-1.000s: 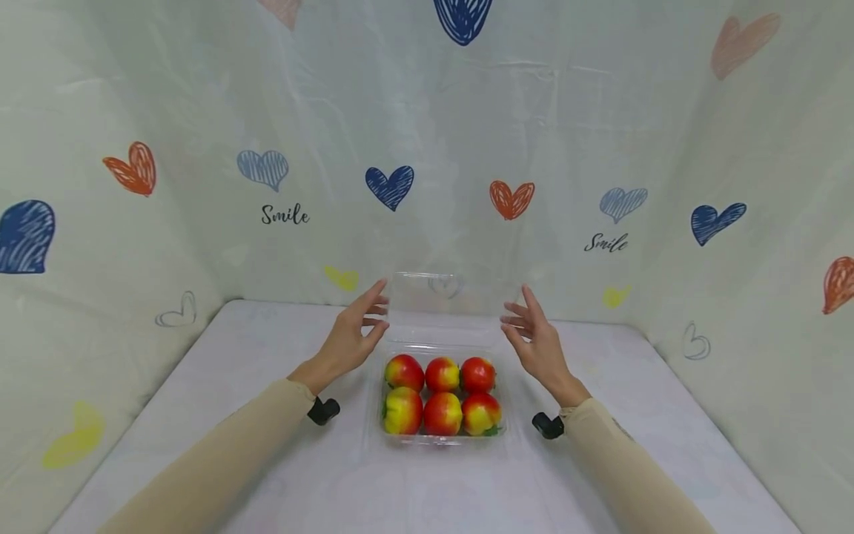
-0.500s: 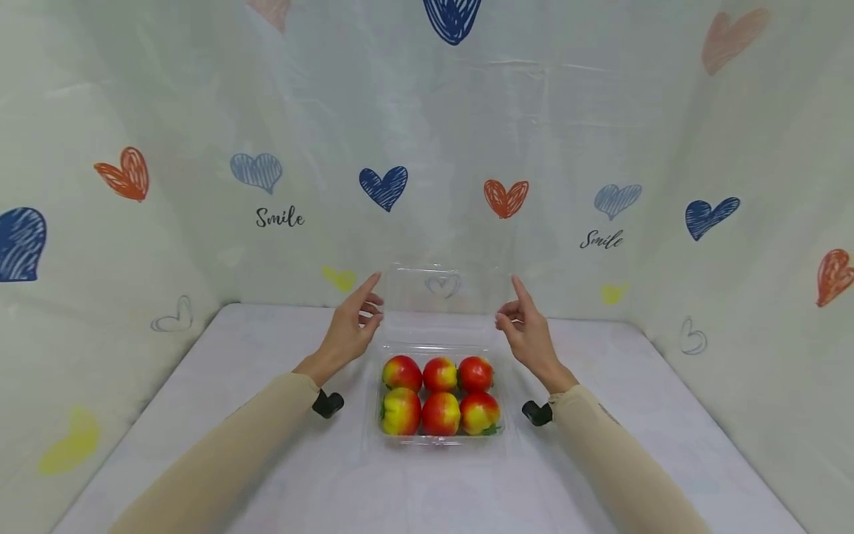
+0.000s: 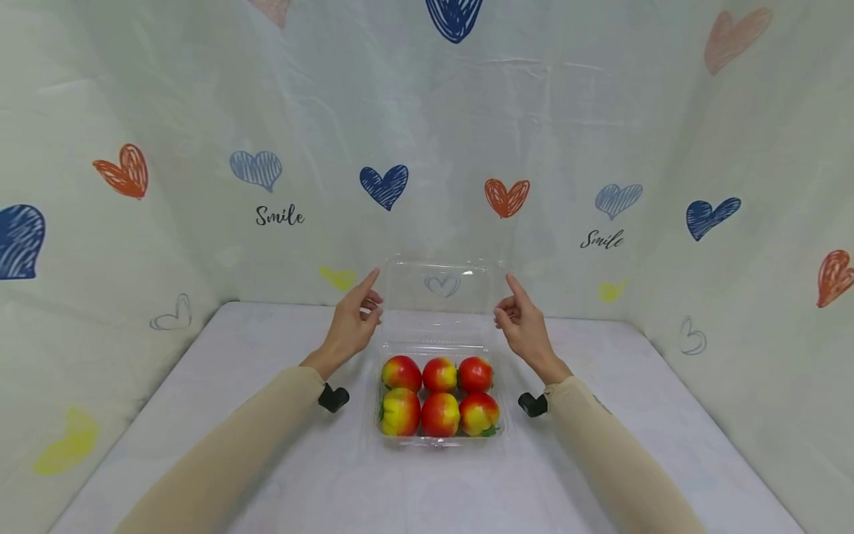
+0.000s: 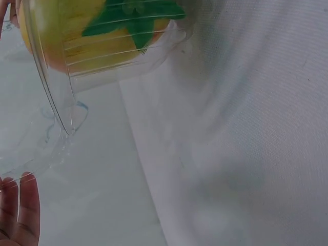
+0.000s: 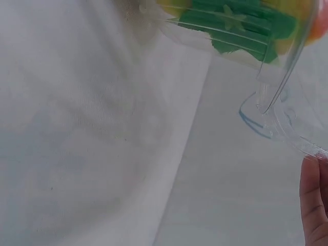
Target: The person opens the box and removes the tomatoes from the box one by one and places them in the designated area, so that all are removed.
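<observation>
A clear plastic clamshell box [image 3: 437,442] stands on the table, its hinged lid [image 3: 437,326] raised at the back. Several red-and-yellow fruits [image 3: 440,414] sit in it in two rows, some with green leaves showing through the wall. My left hand [image 3: 350,320] is at the lid's left edge, index finger straight and the others bent. At the right edge, my right hand [image 3: 525,328] points up in the same way. In the left wrist view, fingertips [image 4: 29,197] meet the lid's rim; the right wrist view shows a finger [image 5: 310,192] right at the rim too.
A white cloth covers the table [image 3: 440,489]. Behind it and on both sides hangs a pale curtain [image 3: 440,111] printed with hearts and the word Smile. Each wrist carries a small black camera, such as the left one [image 3: 333,398].
The lid has tipped further back and stands more upright. Both hands have moved slightly up and inward, and their index fingers have straightened while the other fingers bent more. The fruits stay put.
</observation>
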A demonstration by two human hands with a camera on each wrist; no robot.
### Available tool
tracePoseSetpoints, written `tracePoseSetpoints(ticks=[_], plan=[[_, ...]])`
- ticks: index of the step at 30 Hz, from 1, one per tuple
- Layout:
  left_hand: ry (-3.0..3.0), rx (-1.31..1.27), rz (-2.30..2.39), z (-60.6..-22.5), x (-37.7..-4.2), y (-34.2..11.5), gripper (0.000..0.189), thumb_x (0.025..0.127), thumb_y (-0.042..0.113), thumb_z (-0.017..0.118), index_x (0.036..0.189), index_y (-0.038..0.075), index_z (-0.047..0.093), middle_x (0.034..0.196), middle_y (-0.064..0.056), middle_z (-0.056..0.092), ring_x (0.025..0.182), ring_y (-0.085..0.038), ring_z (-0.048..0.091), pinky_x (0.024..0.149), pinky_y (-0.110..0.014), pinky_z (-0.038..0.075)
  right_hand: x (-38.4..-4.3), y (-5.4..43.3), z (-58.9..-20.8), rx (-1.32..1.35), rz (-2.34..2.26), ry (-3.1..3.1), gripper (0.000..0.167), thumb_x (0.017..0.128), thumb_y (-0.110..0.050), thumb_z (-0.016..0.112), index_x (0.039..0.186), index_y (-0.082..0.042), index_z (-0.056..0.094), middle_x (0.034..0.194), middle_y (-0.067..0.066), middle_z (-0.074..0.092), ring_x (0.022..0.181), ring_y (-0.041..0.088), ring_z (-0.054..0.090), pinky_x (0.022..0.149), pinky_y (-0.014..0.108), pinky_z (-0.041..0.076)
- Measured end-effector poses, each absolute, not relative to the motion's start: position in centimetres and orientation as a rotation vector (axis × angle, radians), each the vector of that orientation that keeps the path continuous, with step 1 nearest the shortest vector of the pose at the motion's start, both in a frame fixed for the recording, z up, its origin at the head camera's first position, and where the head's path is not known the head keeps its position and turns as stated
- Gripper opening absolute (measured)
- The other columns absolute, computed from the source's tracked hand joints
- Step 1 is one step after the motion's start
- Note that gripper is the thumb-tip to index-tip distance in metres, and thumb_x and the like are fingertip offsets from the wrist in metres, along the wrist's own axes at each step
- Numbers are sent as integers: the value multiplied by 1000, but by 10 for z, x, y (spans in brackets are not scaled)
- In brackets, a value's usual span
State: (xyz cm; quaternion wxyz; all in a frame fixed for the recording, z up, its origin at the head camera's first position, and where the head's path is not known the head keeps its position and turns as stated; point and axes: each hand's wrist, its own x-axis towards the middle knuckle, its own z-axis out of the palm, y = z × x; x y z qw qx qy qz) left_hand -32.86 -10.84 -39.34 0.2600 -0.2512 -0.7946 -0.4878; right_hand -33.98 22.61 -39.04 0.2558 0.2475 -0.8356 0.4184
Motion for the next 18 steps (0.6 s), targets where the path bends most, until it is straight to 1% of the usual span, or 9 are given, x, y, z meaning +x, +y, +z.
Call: tracePoseSetpoints(ticks=[4, 6, 8, 11, 14, 16, 18], plan=[[-2133, -676, -1327, -395, -332, -107, 66, 83, -15, 61, 143, -1, 39, 96, -17, 57, 79, -27, 62, 69, -33, 57, -343, 226, -392, 665, 1179, -2277, 64, 92, 0, 60, 148, -3, 30, 89, 12, 60, 69, 20, 61, 67, 18, 54], [-2148, -665, -1337, -395, -332, -107, 65, 82, -16, 61, 143, -2, 39, 96, -18, 57, 78, -27, 62, 69, -33, 57, -345, 226, -393, 666, 1209, -2285, 63, 92, 0, 59, 148, -3, 30, 90, 14, 60, 69, 22, 61, 66, 18, 53], [-2182, -644, -1350, -394, -333, -107, 64, 84, -14, 61, 143, -2, 40, 97, -19, 57, 80, -27, 62, 71, -35, 57, -347, 226, -394, 666, 1252, -2297, 63, 92, 0, 59, 148, -2, 30, 91, 16, 60, 69, 25, 61, 65, 17, 53], [-2244, -608, -1364, -394, -334, -108, 62, 85, -11, 62, 143, 0, 40, 100, -18, 57, 83, -27, 62, 76, -38, 56, -340, 223, -386, 646, 1302, -2352, 63, 91, 3, 58, 147, 2, 29, 94, 21, 59, 72, 32, 63, 65, 17, 53], [-2286, -591, -1380, -396, -337, -109, 61, 86, -8, 62, 143, 0, 40, 102, -21, 57, 86, -28, 61, 81, -41, 55, -341, 223, -386, 603, 1345, -2418, 63, 92, 1, 58, 148, 1, 29, 98, 22, 58, 76, 35, 63, 67, 18, 53], [-2312, -595, -1382, -397, -338, -111, 62, 86, -7, 62, 143, -1, 40, 105, -22, 57, 88, -29, 61, 83, -44, 54, -346, 224, -391, 582, 1370, -2443, 62, 92, -1, 59, 147, 0, 30, 100, 20, 58, 78, 34, 64, 68, 19, 54], [-2364, -585, -1381, -398, -338, -112, 62, 87, -5, 63, 144, 0, 39, 108, -22, 56, 90, -28, 60, 86, -44, 53, -352, 225, -396, 565, 1397, -2460, 61, 92, -3, 59, 147, -1, 32, 100, 17, 58, 78, 30, 64, 68, 21, 54]])
